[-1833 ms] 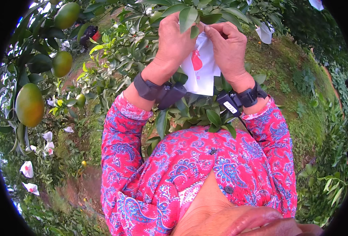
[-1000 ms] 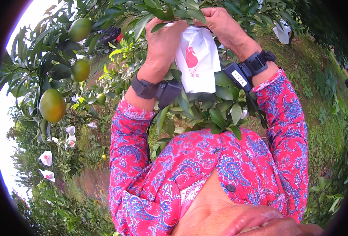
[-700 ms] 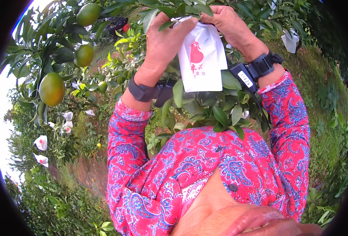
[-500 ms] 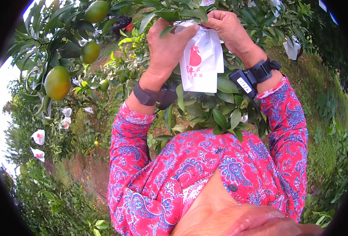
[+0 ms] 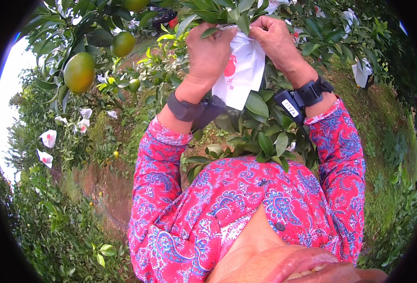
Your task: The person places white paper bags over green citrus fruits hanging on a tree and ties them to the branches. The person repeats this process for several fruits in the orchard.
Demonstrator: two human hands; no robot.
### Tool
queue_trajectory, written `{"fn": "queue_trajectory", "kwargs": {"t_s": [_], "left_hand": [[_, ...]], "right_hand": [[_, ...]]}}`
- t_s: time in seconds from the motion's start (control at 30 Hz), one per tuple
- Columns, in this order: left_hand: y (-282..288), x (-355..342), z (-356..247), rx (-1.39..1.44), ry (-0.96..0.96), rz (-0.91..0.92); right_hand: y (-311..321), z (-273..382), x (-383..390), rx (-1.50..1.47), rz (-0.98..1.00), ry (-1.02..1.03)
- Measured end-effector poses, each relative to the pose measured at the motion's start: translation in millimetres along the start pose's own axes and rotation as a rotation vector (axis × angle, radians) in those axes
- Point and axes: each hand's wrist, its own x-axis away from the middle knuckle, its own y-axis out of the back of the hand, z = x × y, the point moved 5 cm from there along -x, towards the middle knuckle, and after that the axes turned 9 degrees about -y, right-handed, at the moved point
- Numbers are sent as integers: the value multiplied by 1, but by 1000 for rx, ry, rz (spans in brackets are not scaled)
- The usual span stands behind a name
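This is outdoors in an orchard on a grassy slope (image 5: 383,155), with a patch of bare reddish soil (image 5: 107,188) lower left and bright sky at the left rim. Leafy branches (image 5: 260,137) fill the upper middle and hang between the two raised forearms, hiding the lower edge of the white paper bag (image 5: 240,70).

That bag, printed with a small red fruit mark, hangs in the leaves near the top centre, between both hands. The left hand (image 5: 208,49) is closed around the bag's upper left side, fingers curled over its gathered top. The right hand (image 5: 274,37) is closed too, fingertips pinching the bag's neck at the upper right, partly under a leaf. Each wrist carries a dark band: one on the left wrist (image 5: 185,108) and one on the right wrist (image 5: 307,94), the latter with a small labelled box. Both sleeves are red with a blue paisley pattern.

To the upper left a large green-orange fruit (image 5: 79,71) hangs bare, with a smaller green fruit (image 5: 122,43) just above and to its right. More white bags (image 5: 48,138) hang on trees at the left edge, and another one (image 5: 362,73) at the upper right.

Compared with half a second ago, the hands sit closer together on the bag's top, the bag hangs a little lower and more slanted, and the bare fruits have slid slightly right.
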Motion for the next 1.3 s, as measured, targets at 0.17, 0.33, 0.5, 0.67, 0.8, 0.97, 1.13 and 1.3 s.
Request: {"fn": "queue_trajectory", "kwargs": {"t_s": [0.17, 0.33, 0.5, 0.67, 0.8, 0.97, 1.13, 1.3], "left_hand": [[1, -7, -2, -81, -192, -4], [2, -3, 8, -174, -129, 5], [-5, 6, 34, 173, 13, -19], [-14, 12, 54, 277, -90, 19], [-14, 16, 56, 495, -138, 242], [-3, 30, 47, 280, -193, 391], [-1, 30, 57, 497, 75, 274], [12, 28, 41, 297, -115, 257]], "right_hand": [[-5, -2, 0, 129, -70, 8], [-4, 3, 0, 157, -112, 59], [-1, 4, 4, 155, -139, 68], [-1, -2, 11, 79, -104, 20], [3, -10, 18, -69, -97, -40], [-4, -22, 23, -237, -29, -165], [-15, -26, 24, -244, 1, -151], [-28, -27, 30, -266, -11, -126]]}}
